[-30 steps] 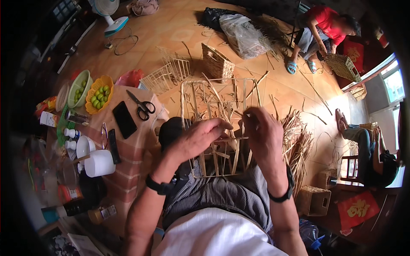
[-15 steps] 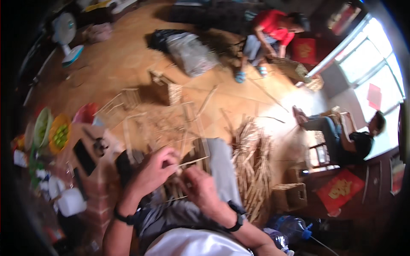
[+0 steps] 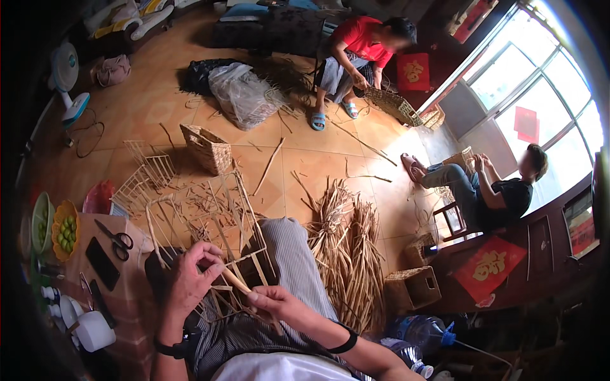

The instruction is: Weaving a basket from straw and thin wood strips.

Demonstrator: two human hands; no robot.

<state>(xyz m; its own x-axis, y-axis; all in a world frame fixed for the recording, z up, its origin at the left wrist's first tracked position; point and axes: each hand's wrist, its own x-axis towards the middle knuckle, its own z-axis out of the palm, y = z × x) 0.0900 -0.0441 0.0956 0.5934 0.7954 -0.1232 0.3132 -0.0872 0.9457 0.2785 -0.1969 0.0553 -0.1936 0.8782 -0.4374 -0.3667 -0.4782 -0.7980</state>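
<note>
A tan strip of dried plant stalk (image 3: 236, 280) slants between my hands above my lap. My right hand (image 3: 283, 305) pinches its lower end between thumb and fingers. My left hand (image 3: 190, 279) is curled, with its thumb at the upper end of the strip; part of that grip is hidden. Under and beyond the hands, an open basket frame (image 3: 261, 245) of thin pale rods rests tilted on my lap, against my striped grey trousers (image 3: 295, 254). Some stalks around its base are partly covered by my hands.
Dried stalk bundles (image 3: 348, 254) lie right of my leg. A woven basket (image 3: 208, 150) and spare frames (image 3: 149, 171) stand ahead. Scissors (image 3: 117, 241) and a phone (image 3: 101, 263) lie on the left table. Two people sit at right with baskets; large bottles (image 3: 422, 333) stand near.
The view has shifted and sharpened. My hands are lower and farther left, and the strip now slopes down from left to right instead of sticking out rightward. The basket frame shows more plainly.
</note>
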